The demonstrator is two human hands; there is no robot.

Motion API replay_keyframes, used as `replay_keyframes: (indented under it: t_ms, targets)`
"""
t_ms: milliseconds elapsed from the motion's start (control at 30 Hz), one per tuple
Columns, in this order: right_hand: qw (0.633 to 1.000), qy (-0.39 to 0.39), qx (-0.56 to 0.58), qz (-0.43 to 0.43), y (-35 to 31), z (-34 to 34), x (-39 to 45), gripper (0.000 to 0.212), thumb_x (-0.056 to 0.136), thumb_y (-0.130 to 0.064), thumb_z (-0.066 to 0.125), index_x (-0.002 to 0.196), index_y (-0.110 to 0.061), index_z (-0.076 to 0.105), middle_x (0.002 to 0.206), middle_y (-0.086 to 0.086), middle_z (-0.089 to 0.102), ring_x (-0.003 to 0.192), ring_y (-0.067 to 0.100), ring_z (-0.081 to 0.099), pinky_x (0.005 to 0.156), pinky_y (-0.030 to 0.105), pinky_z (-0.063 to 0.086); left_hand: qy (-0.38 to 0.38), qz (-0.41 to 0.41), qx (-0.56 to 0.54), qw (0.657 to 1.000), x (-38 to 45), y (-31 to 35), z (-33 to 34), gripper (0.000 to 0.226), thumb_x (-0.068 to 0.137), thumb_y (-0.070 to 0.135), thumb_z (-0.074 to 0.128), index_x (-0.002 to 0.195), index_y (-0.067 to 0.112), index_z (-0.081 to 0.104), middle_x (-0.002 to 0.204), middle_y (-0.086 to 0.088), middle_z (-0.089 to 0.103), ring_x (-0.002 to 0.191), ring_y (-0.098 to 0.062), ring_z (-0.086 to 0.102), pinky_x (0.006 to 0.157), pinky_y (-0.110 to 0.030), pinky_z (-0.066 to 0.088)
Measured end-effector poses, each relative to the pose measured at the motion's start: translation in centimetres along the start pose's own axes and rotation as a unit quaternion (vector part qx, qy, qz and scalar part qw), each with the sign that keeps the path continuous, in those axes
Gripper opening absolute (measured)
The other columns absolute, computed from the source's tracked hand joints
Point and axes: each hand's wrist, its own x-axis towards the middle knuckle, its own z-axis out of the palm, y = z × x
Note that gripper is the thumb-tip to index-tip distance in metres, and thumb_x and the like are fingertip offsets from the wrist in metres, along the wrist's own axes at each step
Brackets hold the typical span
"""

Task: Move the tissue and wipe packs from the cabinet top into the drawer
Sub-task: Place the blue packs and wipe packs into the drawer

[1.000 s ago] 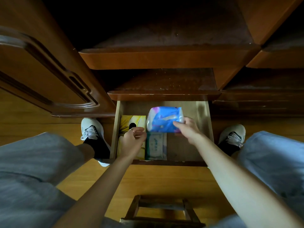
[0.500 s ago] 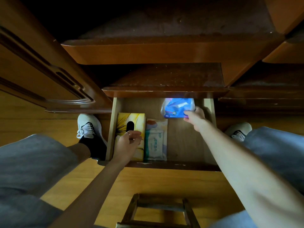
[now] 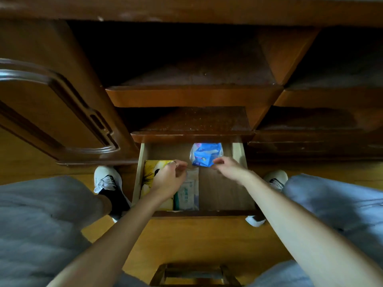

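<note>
Since half a second ago the right hand (image 3: 229,169) has let go of the blue tissue pack (image 3: 206,154), which now lies at the back of the drawer (image 3: 238,151), just beyond its loosely curled, empty fingertips; that pack looks delivered. Leftmost, under the left hand (image 3: 167,179), sits the yellow tissue box (image 3: 152,172); this hand hovers half-curled, seemingly holding nothing, though blur leaves doubt; beside its wrist lies the pale wipe pack (image 3: 187,193). Nothing blocks the drawer; shoes (image 3: 105,179) flank it, and a wooden stool (image 3: 194,274) stands nearer the person.
</note>
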Motion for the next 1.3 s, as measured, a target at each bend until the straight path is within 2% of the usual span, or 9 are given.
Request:
replay_keyframes:
  t_ms: [133,233,433,667,800,967,1100,1167,1300]
  targets:
    - [0.996,0.017,0.013,-0.086,-4.3,-4.6,-5.4,0.026,0.099,-0.017,0.066,0.125,-0.017,0.067,0.108,-0.001,0.071,0.09,0.01,0.07,0.063,0.017,0.052,0.069,0.12,0.114,0.984,-0.7,6.5,-5.2,0.027,0.095,0.033,0.063,0.121,0.033,0.066,0.119,0.011,0.066,0.104,-0.008,0.064,0.079,-0.024,0.054]
    - [0.982,0.062,0.013,-0.177,-9.6,-9.7,-9.8,0.014,0.099,-0.019,0.067,0.11,-0.027,0.072,0.098,-0.005,0.076,0.082,0.009,0.073,0.064,0.018,0.051,0.16,0.242,0.182,0.94,-0.6,13.3,-10.9,0.022,0.095,0.029,0.063,0.115,0.031,0.071,0.117,0.012,0.069,0.103,-0.008,0.065,0.078,-0.021,0.051]
    - [0.892,0.257,0.004,-0.372,-19.6,-20.2,-16.7,0.02,0.1,-0.023,0.06,0.1,-0.037,0.074,0.089,-0.016,0.077,0.052,0.007,0.063,0.056,0.02,0.054,0.314,0.398,0.178,0.843,3.1,26.7,-20.8,0.017,0.094,0.024,0.058,0.102,0.026,0.073,0.102,0.009,0.072,0.097,-0.012,0.064,0.071,-0.029,0.056]
    - [0.876,0.358,-0.071,-0.314,-25.7,-29.3,-12.9,0.02,0.094,-0.027,0.063,0.109,-0.041,0.067,0.104,-0.022,0.071,0.094,-0.004,0.063,0.086,0.03,0.054,0.248,0.275,0.203,0.907,14.6,32.7,-24.2,0.018,0.091,0.028,0.056,0.105,0.028,0.067,0.105,0.007,0.066,0.108,-0.018,0.057,0.074,-0.033,0.049]
    - [0.878,0.382,-0.115,-0.264,-28.2,-33.0,-8.0,0.031,0.091,-0.027,0.064,0.12,-0.038,0.062,0.124,-0.015,0.064,0.112,0.009,0.06,0.083,0.034,0.049,0.18,0.205,0.219,0.937,21.5,33.7,-25.2,0.03,0.091,0.031,0.06,0.12,0.028,0.064,0.122,0.003,0.061,0.121,-0.021,0.054,0.089,-0.035,0.049]
    - [0.809,0.484,-0.273,-0.193,-33.3,-37.2,-1.8,0.051,0.09,-0.034,0.065,0.138,-0.026,0.052,0.142,0.005,0.052,0.132,0.029,0.043,0.105,0.042,0.04,0.183,0.186,0.278,0.925,29.6,36.8,-26.9,0.048,0.091,0.034,0.058,0.139,0.025,0.055,0.141,-0.005,0.054,0.133,-0.027,0.043,0.105,-0.043,0.041]
    - [0.724,0.584,-0.322,-0.177,-37.7,-39.7,2.1,0.057,0.086,-0.044,0.065,0.136,-0.022,0.048,0.147,0.011,0.045,0.135,0.033,0.037,0.108,0.045,0.032,0.185,0.152,0.305,0.922,36.2,38.4,-27.8,0.061,0.091,0.036,0.058,0.149,0.024,0.045,0.15,-0.007,0.045,0.14,-0.03,0.037,0.109,-0.047,0.035]
    - [0.741,0.606,-0.261,-0.123,-39.1,-41.2,4.0,0.07,0.082,-0.055,0.069,0.139,-0.022,0.043,0.152,0.015,0.038,0.142,0.037,0.032,0.111,0.05,0.029,0.15,0.116,0.312,0.931,39.4,38.4,-28.1,0.067,0.091,0.041,0.058,0.154,0.03,0.036,0.157,-0.007,0.035,0.144,-0.032,0.031,0.112,-0.053,0.034]
    - [0.836,0.539,-0.099,-0.004,-37.3,-42.2,7.9,0.087,0.076,-0.066,0.068,0.145,-0.026,0.032,0.141,0.018,0.045,0.128,0.041,0.048,0.103,0.051,0.039,0.119,0.061,0.336,0.932,44.5,37.9,-26.8,0.063,0.094,0.062,0.045,0.151,0.036,0.039,0.157,-0.008,0.035,0.142,-0.035,0.033,0.108,-0.06,0.037]
